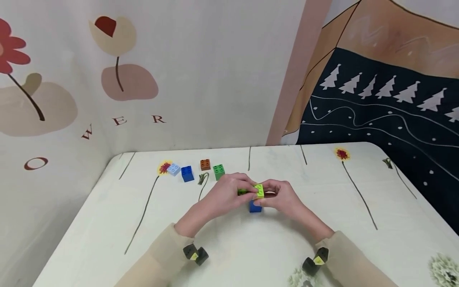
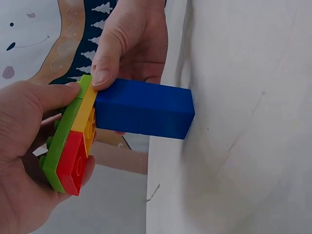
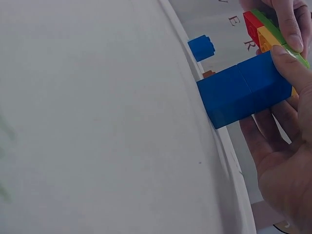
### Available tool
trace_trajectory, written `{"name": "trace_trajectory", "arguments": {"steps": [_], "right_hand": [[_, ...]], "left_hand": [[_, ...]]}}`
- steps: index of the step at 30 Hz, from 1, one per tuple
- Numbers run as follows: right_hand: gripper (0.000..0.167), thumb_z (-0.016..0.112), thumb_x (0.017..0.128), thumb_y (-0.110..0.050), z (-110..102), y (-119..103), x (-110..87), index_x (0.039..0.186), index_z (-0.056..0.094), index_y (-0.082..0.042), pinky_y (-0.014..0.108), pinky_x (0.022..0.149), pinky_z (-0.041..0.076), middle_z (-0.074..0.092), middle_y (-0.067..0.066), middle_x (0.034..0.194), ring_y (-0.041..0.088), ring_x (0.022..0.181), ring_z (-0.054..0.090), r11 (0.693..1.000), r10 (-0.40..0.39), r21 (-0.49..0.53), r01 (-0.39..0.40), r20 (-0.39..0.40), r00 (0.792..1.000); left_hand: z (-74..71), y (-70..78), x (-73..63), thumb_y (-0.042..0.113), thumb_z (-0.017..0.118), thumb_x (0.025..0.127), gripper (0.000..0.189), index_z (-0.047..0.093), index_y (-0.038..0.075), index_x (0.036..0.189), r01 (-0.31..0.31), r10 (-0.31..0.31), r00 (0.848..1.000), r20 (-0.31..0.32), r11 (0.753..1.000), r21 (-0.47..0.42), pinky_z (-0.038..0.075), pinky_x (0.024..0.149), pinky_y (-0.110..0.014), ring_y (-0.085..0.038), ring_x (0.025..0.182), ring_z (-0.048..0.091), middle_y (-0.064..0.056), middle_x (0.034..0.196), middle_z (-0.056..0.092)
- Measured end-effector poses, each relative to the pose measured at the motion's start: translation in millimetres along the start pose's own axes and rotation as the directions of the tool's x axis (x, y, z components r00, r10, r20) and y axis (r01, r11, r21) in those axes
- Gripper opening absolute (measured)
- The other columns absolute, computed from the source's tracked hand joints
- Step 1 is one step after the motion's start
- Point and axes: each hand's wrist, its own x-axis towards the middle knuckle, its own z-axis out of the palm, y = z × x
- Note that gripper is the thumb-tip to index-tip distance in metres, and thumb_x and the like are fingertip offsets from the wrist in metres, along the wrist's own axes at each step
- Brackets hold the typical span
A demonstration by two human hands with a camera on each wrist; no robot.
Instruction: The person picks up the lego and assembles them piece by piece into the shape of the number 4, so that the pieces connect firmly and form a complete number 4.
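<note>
Two blue toy bricks [image 2: 146, 107] are stacked in an upright column on the table. On the column's top, a yellow brick [image 2: 84, 122] lies under a layer of green bricks [image 2: 63, 136]. Out to the left, past the column, a red brick [image 2: 73, 163] sits under the green layer. My left hand [image 1: 231, 191] grips this overhanging upper part between thumb and fingers. My right hand [image 1: 283, 195] holds the column near its top, the thumb at the seam of blue and yellow. The head view shows the lime-green top [image 1: 259, 190] between both hands, which partly hide the build.
Behind my left hand lie a green brick [image 1: 218, 172], a brown brick [image 1: 205, 164], a blue brick [image 1: 187, 173] and a light blue brick [image 1: 173, 169]. The white tablecloth [image 1: 118, 215] has printed flowers. A fabric wall [image 1: 215, 79] stands along the table's back edge.
</note>
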Motion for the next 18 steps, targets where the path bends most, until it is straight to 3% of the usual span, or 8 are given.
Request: {"name": "trace_trajectory", "arguments": {"steps": [5,9,13,18], "right_hand": [[0.037,0.085,0.085,-0.009,1.9,0.9,0.2,0.115,0.069,0.007,0.035,0.082,0.061,0.072,0.014,0.111,0.029,0.101,0.073,1.000,0.003,0.012,-0.003,0.010,1.000],[0.037,0.084,0.085,-0.005,2.1,0.2,0.0,0.116,0.068,0.009,0.033,0.081,0.061,0.073,0.015,0.109,0.027,0.098,0.073,1.000,0.004,0.004,-0.004,-0.002,1.000],[0.038,0.084,0.084,-0.002,1.6,-2.8,0.1,0.116,0.068,0.011,0.031,0.080,0.061,0.073,0.018,0.110,0.028,0.097,0.074,1.000,0.016,0.000,-0.016,-0.002,1.000],[0.038,0.083,0.083,0.000,1.8,-5.0,-0.4,0.117,0.068,0.010,0.031,0.079,0.061,0.073,0.017,0.111,0.027,0.097,0.074,0.998,0.065,0.006,-0.065,-0.011,0.998]], "left_hand": [[-0.5,-4.9,-9.5,0.014,0.081,0.091,0.020,0.080,0.007,0.110,-0.044,0.046,0.999,-0.027,0.998,0.052,0.055,0.092,-0.025,-0.017,0.107,0.068,-0.003,0.113,0.074],[-6.6,-11.5,-19.0,0.014,0.083,0.088,0.026,0.078,0.007,0.112,-0.050,0.052,0.989,-0.141,0.999,0.018,0.055,0.093,-0.029,-0.017,0.107,0.068,-0.002,0.111,0.074],[-19.0,-18.7,-31.9,0.013,0.084,0.087,0.028,0.077,0.007,0.113,0.015,-0.028,0.958,-0.285,0.999,-0.050,0.057,0.093,-0.037,-0.019,0.109,0.069,-0.004,0.111,0.075],[-32.0,-32.3,-55.7,0.009,0.083,0.087,0.030,0.077,0.007,0.117,0.140,-0.169,0.925,-0.340,0.984,-0.108,0.059,0.088,-0.042,-0.024,0.109,0.069,-0.005,0.116,0.074]]}}
